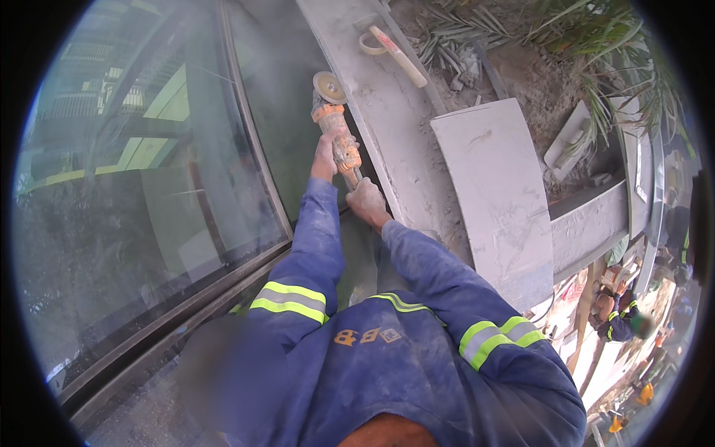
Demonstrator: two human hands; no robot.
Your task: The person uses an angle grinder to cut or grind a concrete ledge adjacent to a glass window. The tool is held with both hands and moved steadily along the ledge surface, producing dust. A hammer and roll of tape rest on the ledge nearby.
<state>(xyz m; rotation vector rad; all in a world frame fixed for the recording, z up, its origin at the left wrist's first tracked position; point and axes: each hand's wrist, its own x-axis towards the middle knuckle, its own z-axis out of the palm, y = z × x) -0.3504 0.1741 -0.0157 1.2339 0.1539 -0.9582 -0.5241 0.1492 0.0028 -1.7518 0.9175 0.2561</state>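
Observation:
I hold a dusty orange angle grinder [339, 132] in both hands. Its round disc [328, 87] points away from me, in the gap between a large glass pane [149, 186] and a curved grey concrete ledge [391, 127]. My left hand [325, 155] grips the grinder's body just behind the head. Further back, my right hand [367, 203] is closed on its rear handle, close to the ledge's edge. Both of my sleeves are blue with reflective yellow bands. Grey dust hangs around the disc.
A cream-handled tool [398, 56] and a tape roll [369, 43] lie on the ledge. A curved grey panel [499, 194] rests to the right, with a plastering float [570, 138] on sandy soil among palm fronds. Far below at right stands another worker [622, 316].

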